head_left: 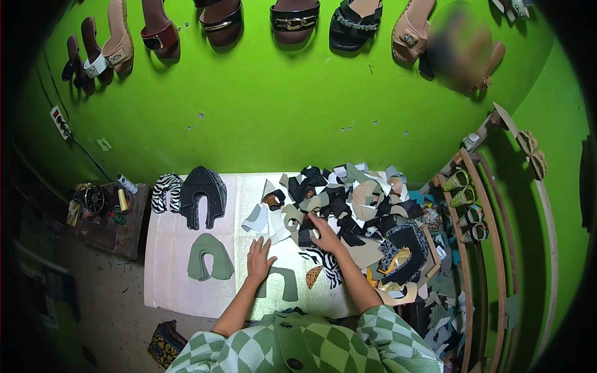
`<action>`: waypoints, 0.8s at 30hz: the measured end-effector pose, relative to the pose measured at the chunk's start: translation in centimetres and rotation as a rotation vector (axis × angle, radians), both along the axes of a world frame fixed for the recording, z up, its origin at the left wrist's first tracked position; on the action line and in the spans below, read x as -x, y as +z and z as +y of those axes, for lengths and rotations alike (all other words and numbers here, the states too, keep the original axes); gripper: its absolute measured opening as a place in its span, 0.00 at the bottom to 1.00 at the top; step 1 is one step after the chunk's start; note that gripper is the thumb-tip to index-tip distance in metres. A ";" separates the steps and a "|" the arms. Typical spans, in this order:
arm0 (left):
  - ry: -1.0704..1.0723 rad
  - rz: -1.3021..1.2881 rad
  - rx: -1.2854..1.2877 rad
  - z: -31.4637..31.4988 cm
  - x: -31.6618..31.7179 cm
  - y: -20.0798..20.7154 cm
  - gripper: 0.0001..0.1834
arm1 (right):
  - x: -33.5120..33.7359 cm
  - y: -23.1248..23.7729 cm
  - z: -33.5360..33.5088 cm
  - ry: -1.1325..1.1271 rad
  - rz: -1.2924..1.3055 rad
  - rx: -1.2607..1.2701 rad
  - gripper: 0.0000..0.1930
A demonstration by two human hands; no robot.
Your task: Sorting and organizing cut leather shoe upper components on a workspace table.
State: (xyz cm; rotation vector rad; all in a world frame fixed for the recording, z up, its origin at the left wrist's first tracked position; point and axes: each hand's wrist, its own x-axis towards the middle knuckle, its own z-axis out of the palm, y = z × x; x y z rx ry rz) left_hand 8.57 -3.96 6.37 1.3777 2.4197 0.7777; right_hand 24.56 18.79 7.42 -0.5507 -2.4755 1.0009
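Observation:
My left hand (258, 260) lies on the white table with its fingers spread, holding nothing. Just to its right is a green U-shaped cut piece (287, 287), partly hidden by my left wrist. My right hand (323, 234) reaches over the near left edge of a heap of offcuts (342, 202), fingers apart, touching or just above the scraps. Zebra-print scraps (323, 261) and a leopard-print scrap (313, 277) lie below it. Left of my left hand is a stack of green U-shaped pieces (208, 258).
Black U-shaped pieces (204, 193) and zebra-print ones (166, 191) lie at the table's far left. A wooden rack (491, 248) with sandals stands on the right. A small side table (118, 230) holds thread spools. Sandals (294, 22) hang on the green wall.

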 end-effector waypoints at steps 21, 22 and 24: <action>-0.276 0.022 -0.032 5.3 -2.3 -1.5 0.29 | -6.9 2.5 8.3 -0.742 -0.602 -0.546 0.22; -0.268 0.012 -0.029 5.5 -2.3 -1.4 0.28 | -7.4 2.2 8.6 -0.744 -0.603 -0.553 0.22; -0.257 -0.015 -0.021 5.7 -2.3 -1.0 0.28 | -8.4 1.2 8.7 -0.728 -0.685 -0.545 0.25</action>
